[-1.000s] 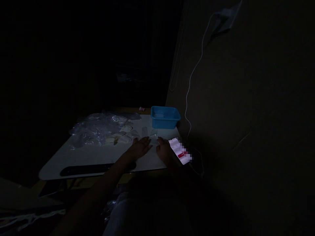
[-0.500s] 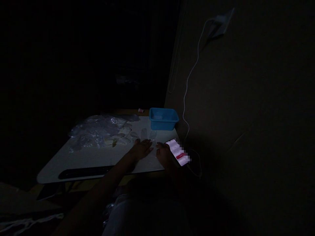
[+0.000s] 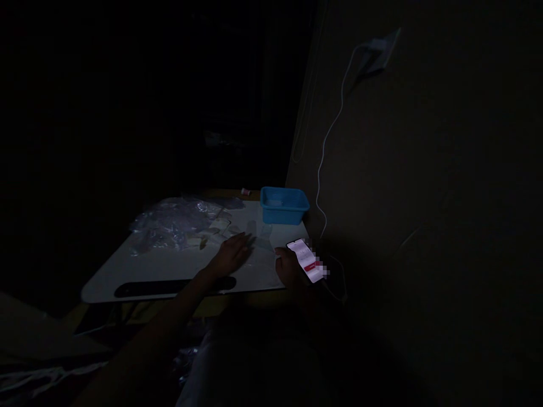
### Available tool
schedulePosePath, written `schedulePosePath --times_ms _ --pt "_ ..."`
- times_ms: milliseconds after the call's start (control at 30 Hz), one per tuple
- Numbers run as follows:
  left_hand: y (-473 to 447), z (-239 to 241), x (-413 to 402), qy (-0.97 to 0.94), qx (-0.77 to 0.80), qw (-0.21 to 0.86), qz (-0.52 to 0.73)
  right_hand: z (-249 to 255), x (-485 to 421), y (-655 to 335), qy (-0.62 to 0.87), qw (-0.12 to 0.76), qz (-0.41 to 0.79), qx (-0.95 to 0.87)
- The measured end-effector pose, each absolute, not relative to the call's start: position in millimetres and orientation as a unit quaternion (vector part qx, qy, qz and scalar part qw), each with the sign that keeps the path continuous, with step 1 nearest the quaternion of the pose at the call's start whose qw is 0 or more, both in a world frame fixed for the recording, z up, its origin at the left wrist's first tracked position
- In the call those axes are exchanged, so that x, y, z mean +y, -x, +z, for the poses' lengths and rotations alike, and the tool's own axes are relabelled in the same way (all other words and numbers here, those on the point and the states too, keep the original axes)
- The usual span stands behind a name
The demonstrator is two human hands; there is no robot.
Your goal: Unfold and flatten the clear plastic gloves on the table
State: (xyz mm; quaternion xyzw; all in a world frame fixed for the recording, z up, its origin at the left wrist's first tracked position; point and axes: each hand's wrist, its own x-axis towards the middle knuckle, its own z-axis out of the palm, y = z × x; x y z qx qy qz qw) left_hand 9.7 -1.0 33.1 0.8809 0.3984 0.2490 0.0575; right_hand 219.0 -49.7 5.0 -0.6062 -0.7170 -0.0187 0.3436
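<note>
In the dim light my left hand (image 3: 231, 254) is over the white table (image 3: 169, 265), its fingers stretched out and nothing visible in them. My right hand (image 3: 287, 267) rests at the table's right edge, fingers curled in; what they hold, if anything, is too dark to see. Thin clear plastic pieces (image 3: 265, 233) lie flat on the table just beyond and between my hands. A phone (image 3: 306, 260) with a lit screen is right beside my right hand.
A blue plastic basin (image 3: 283, 213) stands at the back right corner. Crumpled clear plastic bags (image 3: 169, 223) and small pale pieces (image 3: 218, 226) cover the back left. A small pinkish spool-like item (image 3: 246, 192) lies behind. A white cable (image 3: 322, 152) hangs from a wall socket.
My left hand has moved left and toward me, away from the right hand, off the clear plastic pieces. My right hand stays near the phone. The view has shifted slightly.
</note>
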Motion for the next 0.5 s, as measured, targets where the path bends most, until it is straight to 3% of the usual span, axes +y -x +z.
schedulePosePath --times_ms 200,367,500 --pt "45 35 -47 -0.909 0.354 0.086 0.2 11 -59 -217 0.539 0.296 -0.001 -0.788" --pt "53 3 -80 -0.936 0.308 0.012 0.171 5 -83 -225 0.451 0.256 -0.002 -0.855" --pt "43 -19 -80 -0.927 0.3 -0.038 0.223 -3 -98 -239 0.423 0.245 -0.017 -0.872"
